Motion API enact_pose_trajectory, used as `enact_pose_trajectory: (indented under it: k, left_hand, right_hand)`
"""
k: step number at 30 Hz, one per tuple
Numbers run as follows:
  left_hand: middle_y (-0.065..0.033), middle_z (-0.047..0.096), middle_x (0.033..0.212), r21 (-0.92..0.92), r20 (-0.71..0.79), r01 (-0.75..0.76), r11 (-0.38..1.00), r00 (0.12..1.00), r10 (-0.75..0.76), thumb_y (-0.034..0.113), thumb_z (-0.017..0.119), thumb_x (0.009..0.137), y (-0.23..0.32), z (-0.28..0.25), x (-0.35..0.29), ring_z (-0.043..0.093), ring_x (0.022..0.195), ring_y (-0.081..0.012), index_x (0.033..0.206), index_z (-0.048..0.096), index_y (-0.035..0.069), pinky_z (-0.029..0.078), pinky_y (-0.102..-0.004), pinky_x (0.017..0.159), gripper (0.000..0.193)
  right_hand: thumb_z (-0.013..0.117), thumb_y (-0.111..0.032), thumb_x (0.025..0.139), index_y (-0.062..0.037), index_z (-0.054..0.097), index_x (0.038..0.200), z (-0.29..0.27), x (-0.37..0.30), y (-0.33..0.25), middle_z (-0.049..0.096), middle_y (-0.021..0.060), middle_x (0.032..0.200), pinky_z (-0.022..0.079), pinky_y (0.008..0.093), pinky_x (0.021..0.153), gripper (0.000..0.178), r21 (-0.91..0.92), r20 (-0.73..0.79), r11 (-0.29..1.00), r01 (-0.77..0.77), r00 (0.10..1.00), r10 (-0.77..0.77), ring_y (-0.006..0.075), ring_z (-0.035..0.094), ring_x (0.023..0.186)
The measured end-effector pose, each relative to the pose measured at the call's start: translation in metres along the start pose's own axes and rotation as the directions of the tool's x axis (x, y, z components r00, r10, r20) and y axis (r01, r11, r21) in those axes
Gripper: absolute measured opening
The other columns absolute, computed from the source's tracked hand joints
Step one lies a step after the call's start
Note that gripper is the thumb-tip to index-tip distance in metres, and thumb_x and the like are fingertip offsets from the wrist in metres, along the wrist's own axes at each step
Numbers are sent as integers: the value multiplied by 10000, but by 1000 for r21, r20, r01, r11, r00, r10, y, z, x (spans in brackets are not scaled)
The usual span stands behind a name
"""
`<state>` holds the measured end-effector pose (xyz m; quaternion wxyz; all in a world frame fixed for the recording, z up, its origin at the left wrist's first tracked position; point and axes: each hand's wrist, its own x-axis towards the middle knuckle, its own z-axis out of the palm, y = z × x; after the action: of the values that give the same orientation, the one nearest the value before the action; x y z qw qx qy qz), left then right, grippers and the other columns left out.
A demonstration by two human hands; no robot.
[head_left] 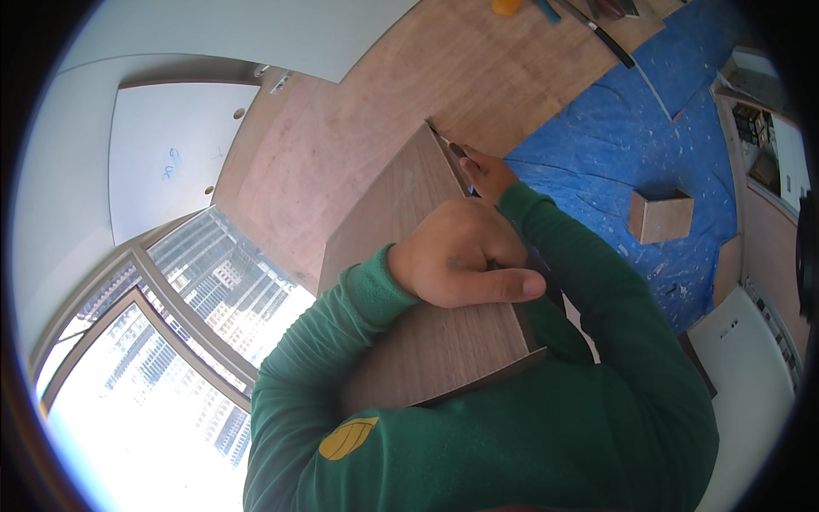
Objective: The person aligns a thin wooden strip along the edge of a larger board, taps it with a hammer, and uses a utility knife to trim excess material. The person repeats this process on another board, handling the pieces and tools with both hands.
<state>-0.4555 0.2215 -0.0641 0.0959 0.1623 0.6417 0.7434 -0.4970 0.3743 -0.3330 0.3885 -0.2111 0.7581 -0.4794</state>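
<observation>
A grey-brown wood-grain cabinet panel [401, 213] stands in front of me, seen from above. My left hand [465, 253] grips its right edge, fingers curled over the side and thumb lying along the top. My right hand [486, 173] is farther along the same edge near the far corner, closed on a thin pencil-like tool [452, 147] whose tip touches the panel edge. Both arms are in green sleeves.
Brown plywood sheets [341, 128] cover the floor, with a blue protective sheet [614, 145] to the right. A small open wooden box [661, 216] sits on the blue sheet. Tools [597, 30] lie at the top. A window [196, 341] is at the lower left, white panels beyond.
</observation>
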Motion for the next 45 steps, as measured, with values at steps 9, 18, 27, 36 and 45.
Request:
enact_pose_trajectory:
  k: [9, 18, 27, 36, 45]
  left_hand:
    - [-103, 390, 530, 21, 40, 70, 997, 997, -71, 283, 709, 979, 0, -3, -2, 404, 467, -313, 572, 446, 68, 293, -456, 505, 530]
    - [-106, 468, 551, 35, 31, 68, 997, 997, -69, 276, 708, 982, -2, 0, -5, 456, 493, -303, 628, 583, 35, 328, -449, 519, 446]
    - [-118, 570, 590, 53, 64, 131, 990, 989, -134, 308, 706, 1001, 6, -2, 0, 575, 563, -292, 652, 636, 38, 434, -422, 566, 447]
    - [-114, 553, 576, 101, 71, 98, 990, 992, -106, 317, 703, 994, 1, -1, -1, 556, 535, -296, 620, 607, 50, 406, -426, 536, 469]
    - [-93, 499, 550, 28, 57, 144, 989, 988, -145, 291, 712, 990, 5, -4, -1, 504, 513, -267, 597, 564, 55, 381, -416, 526, 483]
  right_hand:
    - [527, -291, 1095, -68, 578, 1500, -13, -10, -31, 747, 209, 944, 564, 452, 832, 465, -100, 82, 985, -143, 985, 151, 356, 742, 880]
    - [511, -295, 1107, -44, 546, 1528, -14, -33, -2, 711, 203, 880, 554, 427, 824, 492, -35, 13, 998, -44, 999, 44, 313, 725, 843]
    - [541, -275, 1093, -36, 582, 1494, -16, -6, -20, 737, 261, 1028, 553, 429, 885, 470, -7, 14, 999, 40, 999, -40, 368, 736, 952]
    - [545, -274, 1076, -74, 589, 1495, -13, 5, -25, 718, 320, 1169, 540, 465, 995, 466, -28, 75, 998, -47, 996, 49, 469, 694, 1111]
    - [515, -316, 1111, -46, 592, 1492, -33, -20, -37, 737, 258, 1207, 548, 408, 987, 473, -163, 129, 976, -142, 978, 164, 369, 719, 1107]
